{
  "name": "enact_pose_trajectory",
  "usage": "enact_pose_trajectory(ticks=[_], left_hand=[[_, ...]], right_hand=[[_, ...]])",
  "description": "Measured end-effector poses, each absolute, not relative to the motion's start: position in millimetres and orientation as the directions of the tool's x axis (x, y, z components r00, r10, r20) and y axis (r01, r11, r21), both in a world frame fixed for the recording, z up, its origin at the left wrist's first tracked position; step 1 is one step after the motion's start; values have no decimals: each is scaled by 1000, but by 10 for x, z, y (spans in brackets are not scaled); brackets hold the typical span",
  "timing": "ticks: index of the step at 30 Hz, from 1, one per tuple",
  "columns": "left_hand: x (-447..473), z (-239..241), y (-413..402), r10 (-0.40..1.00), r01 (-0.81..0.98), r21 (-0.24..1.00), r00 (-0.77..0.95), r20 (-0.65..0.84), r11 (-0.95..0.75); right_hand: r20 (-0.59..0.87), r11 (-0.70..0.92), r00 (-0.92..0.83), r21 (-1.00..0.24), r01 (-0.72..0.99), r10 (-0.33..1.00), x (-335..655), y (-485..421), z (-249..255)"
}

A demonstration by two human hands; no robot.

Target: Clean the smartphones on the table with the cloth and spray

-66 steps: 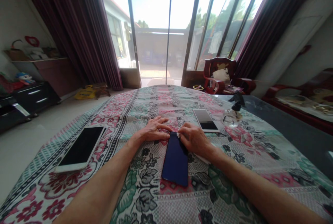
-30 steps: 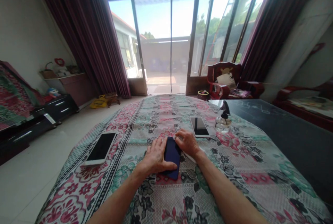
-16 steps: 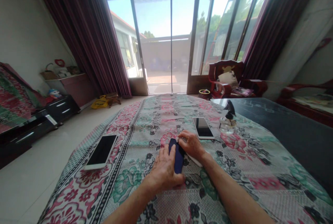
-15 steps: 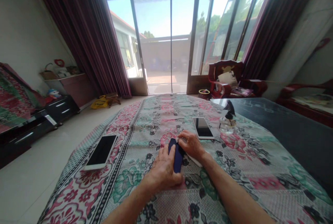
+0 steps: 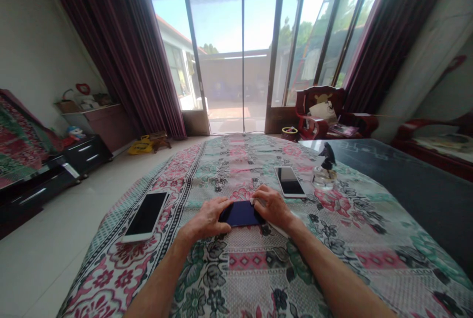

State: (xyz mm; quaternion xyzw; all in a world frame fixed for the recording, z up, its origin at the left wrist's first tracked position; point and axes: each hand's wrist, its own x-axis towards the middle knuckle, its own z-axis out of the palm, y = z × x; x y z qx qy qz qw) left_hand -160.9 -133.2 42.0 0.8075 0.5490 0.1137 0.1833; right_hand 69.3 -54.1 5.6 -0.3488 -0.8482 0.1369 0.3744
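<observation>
The left hand (image 5: 210, 217) gripped the nine o'clock end of a dark blue phone (image 5: 242, 213), its fingers along the far edge and its thumb parted from them at the near edge. The right hand (image 5: 272, 207) was curled over the phone's three o'clock end, thumb and fingers pinching a small white wad (image 5: 252, 200) at the far edge; its exact kind was too small to tell. The phone lay flat between the two hands, its long sides running from nine to three o'clock, on a counter spread with a floral cloth (image 5: 244, 286). Beneath the right wrist a slim white item (image 5: 280, 230) showed only in part.

Taking the blue phone as the dial's centre, a white phone (image 5: 290, 181) lay screen up near two o'clock, just beyond the right hand. A clear spray bottle (image 5: 324, 177) with a black head stood upright a little past it, between two and three. Another white phone (image 5: 147, 215), its screen dark, lay well apart at nine o'clock.

Off the counter, a red wooden chair (image 5: 312, 126) stood between one and two o'clock, tall glazed doors (image 5: 229, 62) filled twelve, and a yellow bag (image 5: 141, 145) sat on the floor at ten.
</observation>
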Motion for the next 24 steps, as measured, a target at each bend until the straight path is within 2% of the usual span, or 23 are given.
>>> enact_pose_trajectory(ticks=[8,13,16,24], left_hand=[[-1659,232,-1219,907,750,520,396,144,-410],[-1722,105,-1137,920,773,501,306,244,-390],[-1779,35,-1110,936,792,511,216,277,-334],[-1798,1,-1088,922,776,518,213,322,-360]], right_hand=[[588,717,-414,-522,462,695,704,-506,81],[578,785,-536,-380,490,615,668,-547,126],[543,771,-564,-297,564,622,642,-592,146],[504,727,-550,-272,630,666,599,-574,70]])
